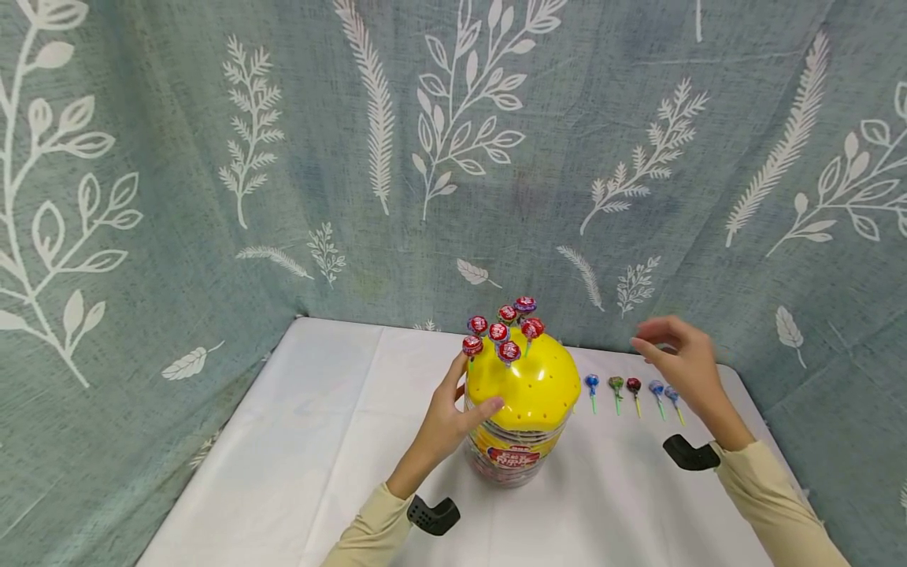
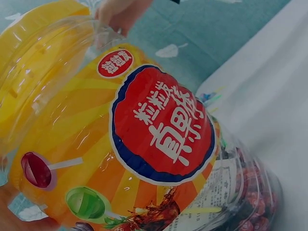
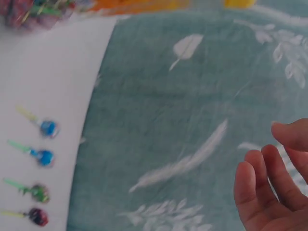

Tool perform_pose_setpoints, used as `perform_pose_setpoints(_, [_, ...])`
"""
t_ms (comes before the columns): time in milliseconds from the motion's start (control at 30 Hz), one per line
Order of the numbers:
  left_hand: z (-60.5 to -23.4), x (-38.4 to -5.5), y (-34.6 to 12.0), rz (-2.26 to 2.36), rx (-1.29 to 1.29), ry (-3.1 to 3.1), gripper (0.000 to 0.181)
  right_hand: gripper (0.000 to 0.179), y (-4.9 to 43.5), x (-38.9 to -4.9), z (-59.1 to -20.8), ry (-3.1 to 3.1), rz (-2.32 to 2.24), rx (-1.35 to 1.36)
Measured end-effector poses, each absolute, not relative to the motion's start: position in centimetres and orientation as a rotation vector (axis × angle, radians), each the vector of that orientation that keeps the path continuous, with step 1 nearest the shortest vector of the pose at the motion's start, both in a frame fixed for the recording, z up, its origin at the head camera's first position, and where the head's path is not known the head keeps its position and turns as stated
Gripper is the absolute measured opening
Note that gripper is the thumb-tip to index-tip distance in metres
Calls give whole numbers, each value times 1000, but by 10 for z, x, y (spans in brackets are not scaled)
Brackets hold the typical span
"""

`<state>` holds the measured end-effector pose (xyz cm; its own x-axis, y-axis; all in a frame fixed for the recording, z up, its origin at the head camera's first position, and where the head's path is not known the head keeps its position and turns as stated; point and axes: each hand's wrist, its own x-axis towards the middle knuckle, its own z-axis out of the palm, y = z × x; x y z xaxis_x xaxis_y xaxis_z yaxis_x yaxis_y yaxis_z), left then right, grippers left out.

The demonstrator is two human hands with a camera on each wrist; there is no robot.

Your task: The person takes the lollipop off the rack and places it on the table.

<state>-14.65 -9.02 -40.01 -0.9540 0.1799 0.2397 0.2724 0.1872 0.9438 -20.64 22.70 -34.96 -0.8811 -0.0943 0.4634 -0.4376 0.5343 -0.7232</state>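
Observation:
A clear plastic jar [image 2: 260, 183] with a yellow and red label [image 2: 163, 125] stands upright under a domed yellow lid [image 1: 531, 386] with small holes. Several lollipops [image 1: 498, 333] in red-topped wrappers stick up from the lid's far left part. My left hand [image 1: 448, 417] holds the jar top from the left, thumb on the lid and fingers around its side. Raised over the back right of the table, my right hand [image 1: 676, 362] has loosely bent fingers and holds nothing; its thumb stands apart from the fingertips in the right wrist view.
To the right of the jar, a blue lollipop [image 1: 591, 383], a green one [image 1: 616, 385], a dark red one [image 1: 634, 386] and more blue ones lie in a row on the white table [image 1: 340, 441]. A grey-green leaf-patterned cloth [image 1: 397, 236] hangs behind and at the sides.

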Motion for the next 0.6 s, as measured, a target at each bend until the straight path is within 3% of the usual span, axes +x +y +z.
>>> perform_pose_setpoints(333, [-403, -145, -90, -1890, -459, -2340, 79, 16, 196, -186, -327, -2350, 1345, 578])
perform_pose_setpoints(600, [-402, -145, -90, -1903, -465, -2327, 79, 23, 186, -194, -338, -2274, 1435, 674])
